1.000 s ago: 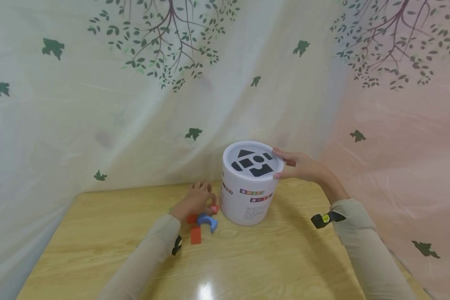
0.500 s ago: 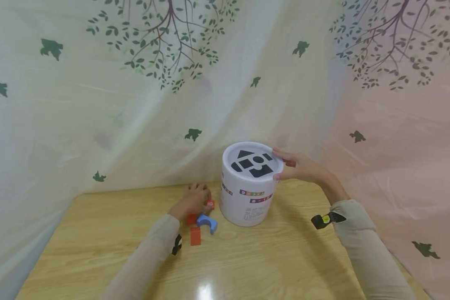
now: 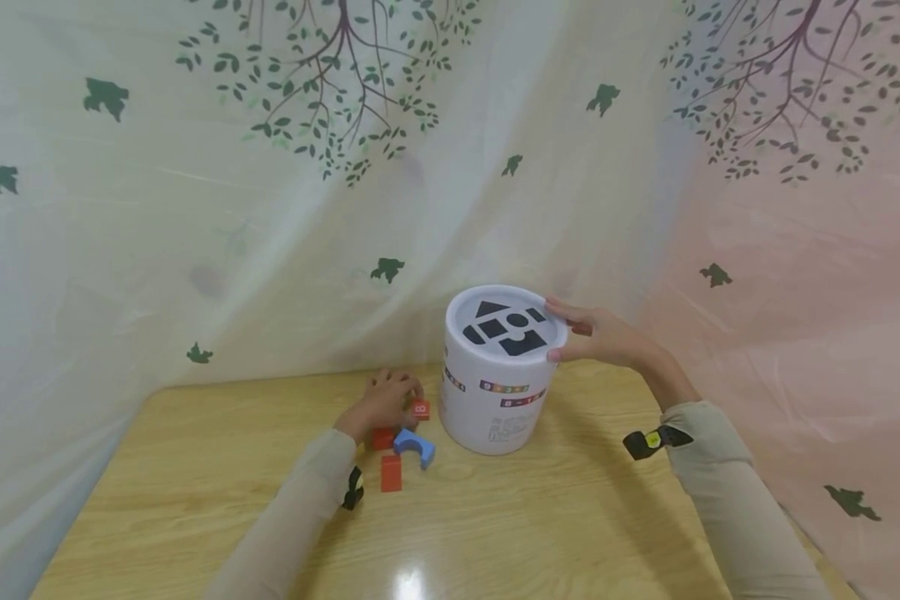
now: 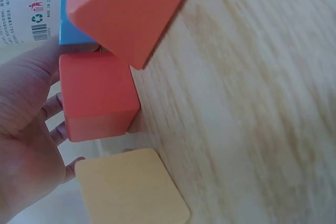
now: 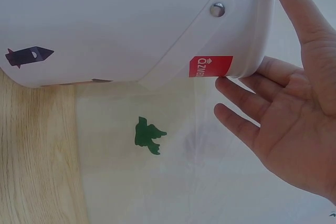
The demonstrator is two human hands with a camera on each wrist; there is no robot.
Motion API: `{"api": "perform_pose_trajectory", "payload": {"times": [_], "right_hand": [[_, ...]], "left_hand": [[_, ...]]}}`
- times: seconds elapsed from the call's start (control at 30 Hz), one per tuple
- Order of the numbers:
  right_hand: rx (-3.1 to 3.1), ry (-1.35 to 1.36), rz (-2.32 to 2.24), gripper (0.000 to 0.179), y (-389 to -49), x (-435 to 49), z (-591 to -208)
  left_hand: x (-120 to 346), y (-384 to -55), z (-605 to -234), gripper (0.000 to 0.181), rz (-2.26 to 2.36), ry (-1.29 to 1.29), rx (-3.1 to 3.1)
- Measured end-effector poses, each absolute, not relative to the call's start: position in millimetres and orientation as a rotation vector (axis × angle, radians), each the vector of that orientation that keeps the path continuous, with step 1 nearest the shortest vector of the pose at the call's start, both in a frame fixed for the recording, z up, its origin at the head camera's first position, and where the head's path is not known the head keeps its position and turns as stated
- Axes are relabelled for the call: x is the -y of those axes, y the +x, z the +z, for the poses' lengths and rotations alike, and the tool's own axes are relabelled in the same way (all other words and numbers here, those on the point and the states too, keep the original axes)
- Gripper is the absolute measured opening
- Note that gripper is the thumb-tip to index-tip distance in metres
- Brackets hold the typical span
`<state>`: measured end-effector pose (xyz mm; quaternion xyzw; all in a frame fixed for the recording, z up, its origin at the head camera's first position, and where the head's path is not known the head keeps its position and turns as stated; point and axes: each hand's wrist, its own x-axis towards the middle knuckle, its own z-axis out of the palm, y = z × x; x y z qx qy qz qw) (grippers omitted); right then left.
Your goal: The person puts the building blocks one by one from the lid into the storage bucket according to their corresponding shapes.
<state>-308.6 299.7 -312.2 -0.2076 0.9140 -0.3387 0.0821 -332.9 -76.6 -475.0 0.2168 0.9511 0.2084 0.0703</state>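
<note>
A white shape-sorter bucket (image 3: 495, 408) stands upright on the table, its lid (image 3: 465, 312) cut with dark shaped holes. My right hand (image 3: 607, 335) holds the lid's right edge, thumb and fingers spread along the rim. Left of the bucket, my left hand (image 3: 381, 402) has thumb and forefinger at a small red block (image 3: 421, 410) marked with a white character. Nearer me lie a blue arch block (image 3: 416, 447), a red block (image 3: 383, 438) and another red block (image 3: 392, 473). In the left wrist view, a tan block (image 4: 131, 187) sits below the red cube (image 4: 100, 95).
The wooden table (image 3: 495, 533) ends at the back against a hanging curtain (image 3: 300, 275) printed with leaves and birds. A white carrying handle (image 5: 184, 43) lies against the bucket's side in the right wrist view.
My left hand has drawn slightly left, and the small red block has shifted a little left and up, showing more of its marked face. My right hand and the bucket have stayed put.
</note>
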Motion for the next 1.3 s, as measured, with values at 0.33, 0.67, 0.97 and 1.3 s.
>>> {"api": "perform_pose_trajectory", "payload": {"times": [0.33, 0.67, 0.97, 1.3], "right_hand": [[-2.726, -0.617, -1.015, 0.097, -307.1, -298.5, -310.2], [-2.736, -0.612, -1.006, 0.097, -308.2, -298.7, -310.9], [-2.744, -0.628, -1.002, 0.097, -308.5, -297.6, -310.6], [-2.752, -0.601, -0.991, 0.099, -311.0, -299.8, -313.8]], "left_hand": [[80.4, -331.8, -478.6, 0.037, 0.698, 0.613, -2.882], [86.0, -329.1, -476.0, 0.036, 0.744, 0.641, -2.959], [91.1, -319.1, -453.8, 0.038, 0.864, 0.64, -3.016], [94.0, -307.5, -417.4, 0.035, 0.92, 0.736, -3.099]]}}
